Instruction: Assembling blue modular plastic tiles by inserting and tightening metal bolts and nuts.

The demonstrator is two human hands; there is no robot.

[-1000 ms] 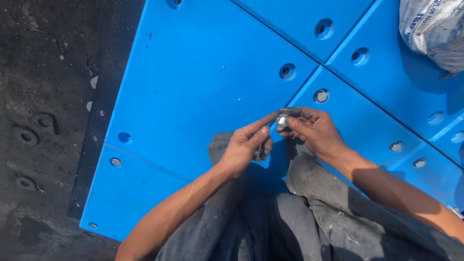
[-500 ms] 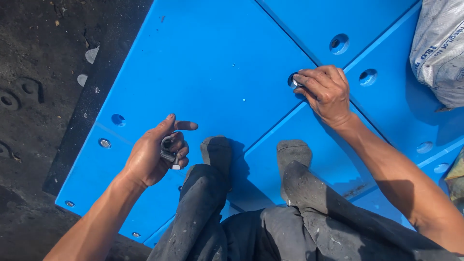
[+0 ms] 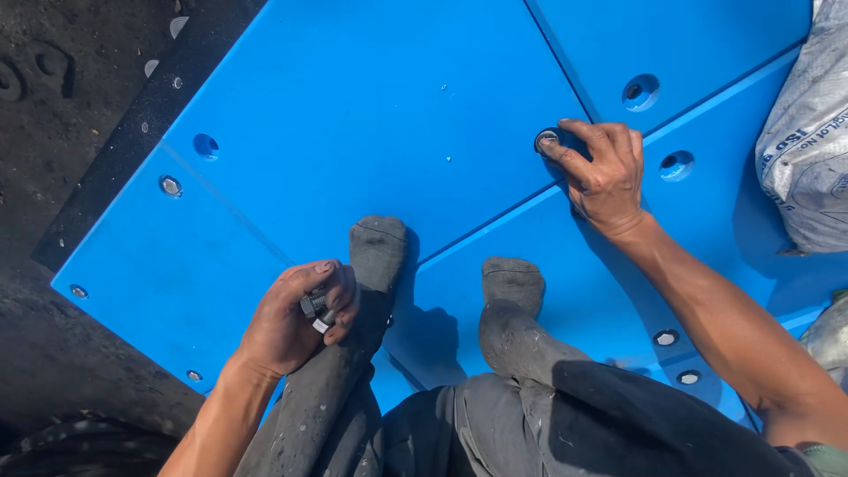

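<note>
A worker sat on blue panels (image 3: 371,106) with both socked feet (image 3: 378,252) resting on them. The right hand (image 3: 605,172) reached forward, its fingers pressed together and fingertips (image 3: 555,150) set on a washer (image 3: 548,139) seated in a round hole near a panel seam. The left hand (image 3: 296,318), down by the left leg, curled its fingers around a bolt (image 3: 316,309), thumb and forefinger pinching it. Open holes (image 3: 640,91) lay just beyond the right hand. Fitted bolts (image 3: 170,185) dotted the panel edges. A grey sack (image 3: 804,150) lay at the right, and dark ground (image 3: 62,106) bordered the left.
</note>
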